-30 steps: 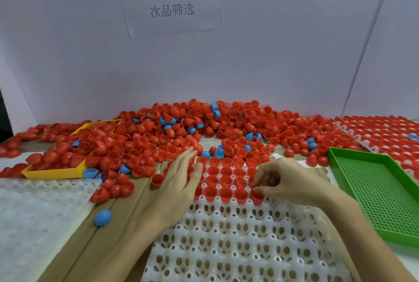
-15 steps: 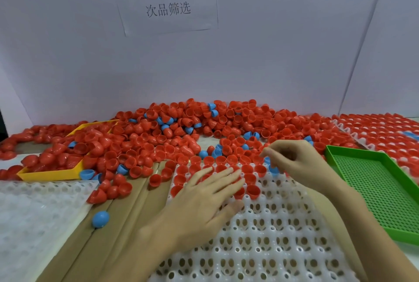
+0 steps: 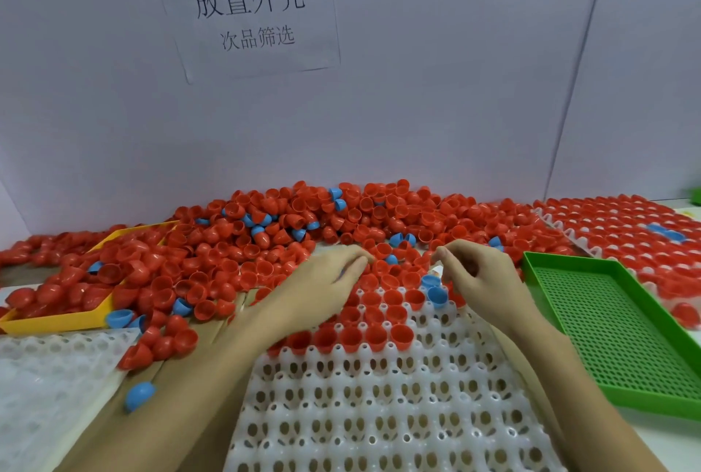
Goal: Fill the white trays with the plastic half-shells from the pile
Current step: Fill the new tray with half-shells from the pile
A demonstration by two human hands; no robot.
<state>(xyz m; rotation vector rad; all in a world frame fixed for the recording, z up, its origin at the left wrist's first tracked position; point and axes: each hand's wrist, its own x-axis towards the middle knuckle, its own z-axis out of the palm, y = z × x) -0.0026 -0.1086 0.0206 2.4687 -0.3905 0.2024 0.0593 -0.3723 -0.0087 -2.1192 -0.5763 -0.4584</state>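
A big pile of red half-shells (image 3: 303,236) with a few blue ones mixed in lies along the back wall. In front of me is a white tray (image 3: 379,414); its far rows hold red shells (image 3: 373,335) set open side up. Two blue shells (image 3: 436,293) lie at the tray's far right corner. My left hand (image 3: 322,282) reaches over the tray's far left corner, its nearly straight fingers touching red shells at the pile's edge. My right hand (image 3: 481,278) hovers above the blue shells with curled fingers, thumb and fingertips together, nothing visible between them.
A yellow tray (image 3: 57,321) heaped with red shells sits at left. An empty white tray (image 3: 45,376) lies at near left, with a loose blue shell (image 3: 139,394) beside it on cardboard. A green perforated tray (image 3: 626,339) is at right, a filled white tray (image 3: 626,229) behind it.
My left hand has slid from the filled rows forward to the pile's edge. My right hand stays near the tray's far right corner, and blue shells now show below it.
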